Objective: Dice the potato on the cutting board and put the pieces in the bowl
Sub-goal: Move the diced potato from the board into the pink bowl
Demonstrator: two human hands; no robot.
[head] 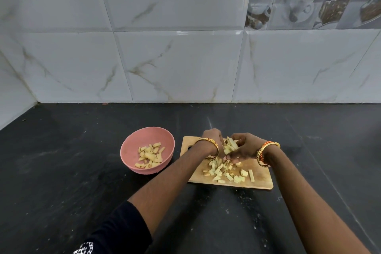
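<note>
**Both hands gather potato pieces over the board**

While the cutting board (260, 175) lies flat on the dark surface (61, 171), both hands meet above its far half with a heap of cut potato pieces (230, 145) cupped between them. The left hand (212, 140) curls its fingers round the heap from the left side, and the right hand (245, 146) curls round it from the right, with its fingertips showing beneath the heap. More loose pieces (226, 172) lie scattered on the near half of the board, one long strip (251, 175) lying a little apart toward the right.

The pink bowl (132, 146) stands on the surface just left of the board and holds a small pile of diced potato (150, 155) on its bottom. Each wrist wears gold bangles (208, 148). A dark sleeve (115, 231) covers the left upper arm. Marbled white tiles (177, 66) form the wall behind the surface.
</note>
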